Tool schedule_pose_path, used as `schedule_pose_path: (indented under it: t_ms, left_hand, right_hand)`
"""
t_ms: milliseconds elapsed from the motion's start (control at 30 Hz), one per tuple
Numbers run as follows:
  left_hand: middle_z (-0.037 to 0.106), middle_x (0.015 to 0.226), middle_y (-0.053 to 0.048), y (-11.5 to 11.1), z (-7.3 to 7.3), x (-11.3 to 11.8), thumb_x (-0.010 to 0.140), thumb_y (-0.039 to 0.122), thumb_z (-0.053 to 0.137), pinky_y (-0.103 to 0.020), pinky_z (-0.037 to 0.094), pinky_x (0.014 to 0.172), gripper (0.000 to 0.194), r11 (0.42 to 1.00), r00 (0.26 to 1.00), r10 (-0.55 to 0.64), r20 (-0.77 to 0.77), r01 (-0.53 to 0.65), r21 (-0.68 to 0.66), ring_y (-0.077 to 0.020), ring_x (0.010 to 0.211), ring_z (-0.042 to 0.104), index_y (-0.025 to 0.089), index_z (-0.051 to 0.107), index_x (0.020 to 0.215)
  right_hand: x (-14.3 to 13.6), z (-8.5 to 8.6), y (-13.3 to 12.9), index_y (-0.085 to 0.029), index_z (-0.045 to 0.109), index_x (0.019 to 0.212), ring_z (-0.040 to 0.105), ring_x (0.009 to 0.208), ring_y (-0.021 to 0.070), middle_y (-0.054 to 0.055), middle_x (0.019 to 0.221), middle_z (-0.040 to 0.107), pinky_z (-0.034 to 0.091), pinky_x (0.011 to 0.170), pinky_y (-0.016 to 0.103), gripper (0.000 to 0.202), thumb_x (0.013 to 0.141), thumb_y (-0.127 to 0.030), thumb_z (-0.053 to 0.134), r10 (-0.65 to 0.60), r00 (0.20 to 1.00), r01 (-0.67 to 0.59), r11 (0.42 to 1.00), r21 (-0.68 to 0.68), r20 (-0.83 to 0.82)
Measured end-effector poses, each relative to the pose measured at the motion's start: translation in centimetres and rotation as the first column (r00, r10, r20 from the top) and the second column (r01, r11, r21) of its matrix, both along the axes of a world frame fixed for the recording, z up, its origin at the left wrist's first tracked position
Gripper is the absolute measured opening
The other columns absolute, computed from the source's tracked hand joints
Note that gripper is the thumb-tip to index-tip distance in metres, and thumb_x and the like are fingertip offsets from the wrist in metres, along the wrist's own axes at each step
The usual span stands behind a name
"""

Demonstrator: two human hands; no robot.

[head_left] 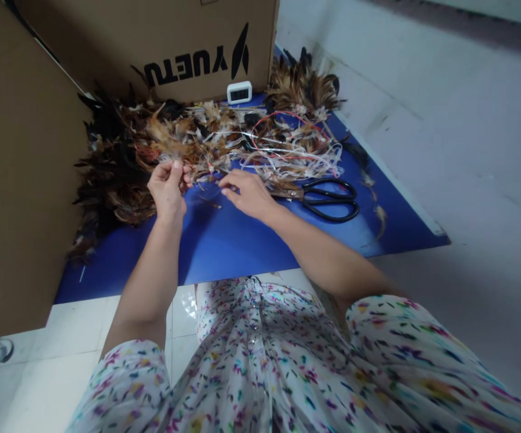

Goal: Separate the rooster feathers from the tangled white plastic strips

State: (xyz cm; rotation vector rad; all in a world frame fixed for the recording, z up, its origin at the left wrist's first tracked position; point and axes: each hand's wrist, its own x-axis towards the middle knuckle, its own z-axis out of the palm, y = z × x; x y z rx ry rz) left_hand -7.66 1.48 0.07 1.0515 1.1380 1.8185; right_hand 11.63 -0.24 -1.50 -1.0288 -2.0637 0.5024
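Observation:
My left hand (168, 187) is raised over the near edge of the feather pile (174, 135), its thumb and fingers pinched together. What it pinches is too small to make out against the feathers. A short way to the right, my right hand (248, 191) is closed too, thumb against fingertips, beside some thin feather wisps; whatever lies in its fingers is hidden. Just right of that hand lie black-handled scissors (330, 198), the blades partly covered by the hand and feathers. White and red strips (292, 157) lie tangled behind the scissors.
A blue table (242, 252) carries everything. Dark feathers (116, 186) heap at the left, and another brown bunch (303, 84) stands at the back right. A small white digital clock (239, 93) sits before a large cardboard box (174, 36). A cardboard panel (21, 180) borders the left side.

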Motion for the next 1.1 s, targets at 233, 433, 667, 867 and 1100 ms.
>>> schedule_pose_path:
  t_ms: [233,433,667,867,1100]
  left_hand:
    - [0.064,0.066,0.004,-0.2,0.4,0.2,0.081,0.04,0.081,-0.016,0.042,0.046,0.03,1.0,1.0,0.019,0.01,-0.019,0.012,-0.0047,0.05,0.055,0.02,0.059,0.08]
    - [0.065,0.067,0.004,-0.2,0.3,0.3,0.08,0.044,0.08,-0.016,0.043,0.045,0.032,1.0,0.999,-0.001,-0.033,0.001,-0.005,-0.0049,0.05,0.055,0.02,0.059,0.079]
    - [0.065,0.067,0.004,-0.1,-0.3,0.1,0.083,0.037,0.079,-0.016,0.044,0.045,0.026,0.991,0.993,-0.113,0.023,0.114,-0.07,-0.0047,0.049,0.054,0.021,0.059,0.076]
    - [0.065,0.064,0.005,-0.3,-0.3,0.6,0.079,0.031,0.082,-0.014,0.042,0.041,0.027,0.968,0.974,-0.187,0.131,0.206,-0.146,-0.0032,0.046,0.052,0.02,0.058,0.074]
    - [0.066,0.062,0.004,-0.7,-0.6,1.4,0.07,0.03,0.088,-0.014,0.043,0.041,0.03,0.949,0.959,-0.245,0.144,0.268,-0.168,-0.0043,0.045,0.053,0.018,0.06,0.072]
  right_hand:
    - [-1.8,-0.4,-0.6,-0.011,0.072,0.105,0.059,0.109,0.025,0.013,0.112,0.068,0.044,0.097,0.036,0.019,0.094,-0.025,0.066,0.058,0.903,-0.025,0.996,-0.083,0.425]
    - [-2.9,-0.4,-0.9,-0.005,0.068,0.109,0.06,0.107,0.0281,0.019,0.111,0.068,0.043,0.092,0.038,0.021,0.099,-0.018,0.054,0.044,0.836,-0.016,0.998,-0.056,0.546]
    - [-1.8,-0.9,0.1,-0.014,0.063,0.089,0.061,0.083,0.0185,0.009,0.09,0.068,0.045,0.079,0.032,0.009,0.093,-0.009,0.056,0.018,0.978,0.016,0.987,-0.162,0.207]
    - [-0.6,-0.3,1.2,-0.018,0.058,0.077,0.055,0.055,0.0089,-0.005,0.059,0.059,0.043,0.056,0.023,0.011,0.084,-0.013,0.066,-0.114,0.897,-0.101,0.887,-0.45,-0.426]
    - [-0.6,1.1,0.8,-0.015,0.066,0.085,0.059,0.054,0.0071,-0.004,0.061,0.064,0.046,0.05,0.018,0.01,0.077,-0.01,0.07,-0.169,0.715,-0.292,0.81,-0.509,-0.679]
